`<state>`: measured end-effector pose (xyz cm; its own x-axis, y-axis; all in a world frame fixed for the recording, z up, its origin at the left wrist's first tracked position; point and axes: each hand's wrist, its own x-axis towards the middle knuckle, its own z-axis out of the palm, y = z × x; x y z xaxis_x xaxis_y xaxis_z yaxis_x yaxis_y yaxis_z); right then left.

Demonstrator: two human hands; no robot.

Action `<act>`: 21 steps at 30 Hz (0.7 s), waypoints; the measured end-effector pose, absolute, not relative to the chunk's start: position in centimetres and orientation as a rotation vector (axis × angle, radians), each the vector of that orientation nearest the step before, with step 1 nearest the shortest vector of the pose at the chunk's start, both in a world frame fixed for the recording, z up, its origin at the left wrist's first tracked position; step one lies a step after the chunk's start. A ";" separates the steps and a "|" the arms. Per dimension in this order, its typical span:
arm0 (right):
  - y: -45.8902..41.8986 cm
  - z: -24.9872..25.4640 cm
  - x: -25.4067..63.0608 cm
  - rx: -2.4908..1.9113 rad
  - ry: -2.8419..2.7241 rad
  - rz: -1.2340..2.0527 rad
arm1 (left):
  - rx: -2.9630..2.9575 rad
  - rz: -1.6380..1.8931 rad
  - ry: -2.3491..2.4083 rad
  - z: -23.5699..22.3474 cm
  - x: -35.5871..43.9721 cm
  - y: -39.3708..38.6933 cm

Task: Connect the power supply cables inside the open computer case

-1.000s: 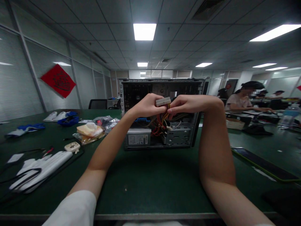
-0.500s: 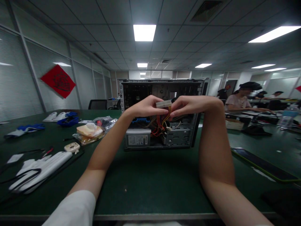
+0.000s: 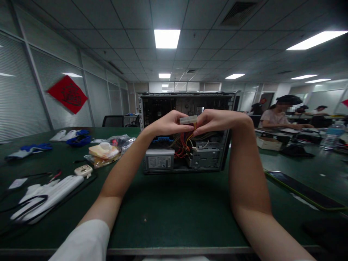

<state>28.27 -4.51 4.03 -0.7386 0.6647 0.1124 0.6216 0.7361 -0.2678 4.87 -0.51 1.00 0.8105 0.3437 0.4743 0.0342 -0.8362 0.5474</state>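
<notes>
Between both hands is a wide white power connector (image 3: 188, 119), with yellow, orange and red wires (image 3: 187, 141) running down from it. My left hand (image 3: 170, 122) pinches the connector from the left, thumb beneath and fingers above. From the right, my right hand (image 3: 213, 120) is closed at the connector's end, with thumb and finger on the wires just below. Behind them an open computer case (image 3: 144, 108) stands on its edge. The silver power supply (image 3: 160, 160) sits at its lower left, and a metal drive cage (image 3: 206, 158) at its lower right. My hands hide part of the inside.
On the green table (image 3: 174, 210) at left lie a white power strip (image 3: 51, 197), a cream plug adapter (image 3: 83, 170), plastic bags (image 3: 106, 150) and blue-white gloves (image 3: 29, 149). A phone-like dark slab (image 3: 304, 190) lies right. Another person (image 3: 277, 116) sits beyond, near a bottle (image 3: 331, 136).
My right hand has shifted slightly left, closer to the connector and its wires. My left hand stays nearly still on the connector. The case has not moved.
</notes>
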 end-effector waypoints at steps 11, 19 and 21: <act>-4.4 4.0 27.8 -0.968 -2.743 0.399 | 2.542 0.809 0.379 1.4 4.6 -1.4; -4.4 4.0 28.3 -0.942 -2.723 0.499 | 2.517 0.692 0.313 1.4 4.2 -0.6; -4.5 4.1 28.2 -0.946 -2.718 0.492 | 2.527 0.699 0.328 1.4 4.2 -0.5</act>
